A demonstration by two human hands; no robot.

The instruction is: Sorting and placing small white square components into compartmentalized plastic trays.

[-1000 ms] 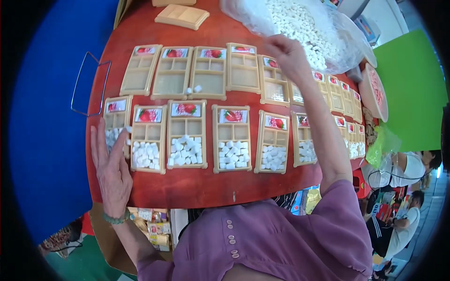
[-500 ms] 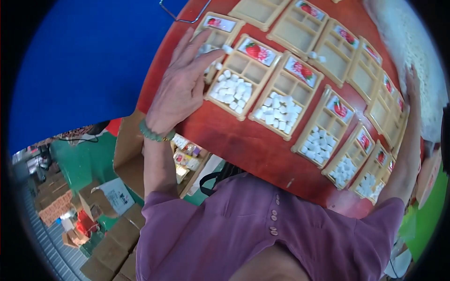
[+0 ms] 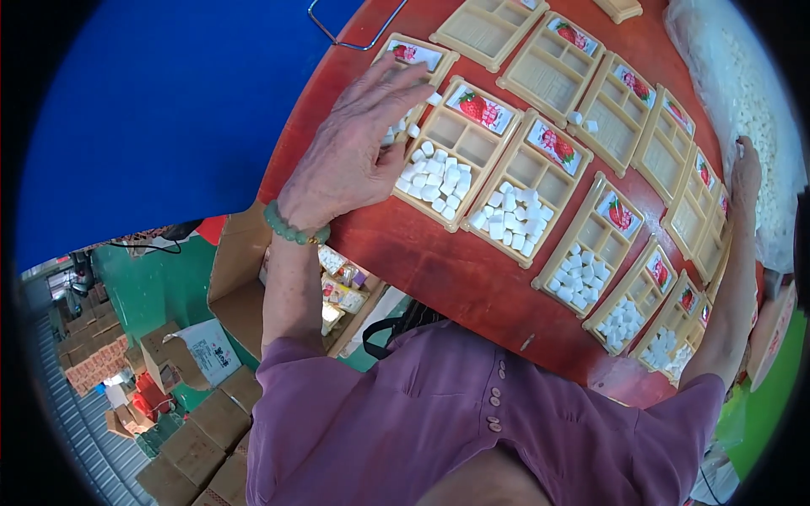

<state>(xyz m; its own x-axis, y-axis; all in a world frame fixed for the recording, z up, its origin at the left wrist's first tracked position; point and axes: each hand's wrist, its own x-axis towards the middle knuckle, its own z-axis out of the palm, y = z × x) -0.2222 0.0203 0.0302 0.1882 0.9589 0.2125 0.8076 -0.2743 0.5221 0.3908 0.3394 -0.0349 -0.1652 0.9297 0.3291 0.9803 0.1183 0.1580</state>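
My left hand (image 3: 354,152) lies flat, fingers spread wide, on the tan tray (image 3: 403,84) at the red table (image 3: 456,278) edge. My right hand (image 3: 746,173) rests open against the clear bag (image 3: 742,93), holding nothing. The white cubes (image 3: 434,173) look light and crumbly, so I'd pinch each gently by its sides.

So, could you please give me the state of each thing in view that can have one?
Left hand: open, fingers spread, resting on the end tray.
Right hand: at the clear bag; grip cannot be told.
Clear bag: holds white pieces, lying at the table's far edge.
Near-row trays: partly filled with white pieces.
Far-row trays: mostly empty.
Cardboard box: open, below the table.
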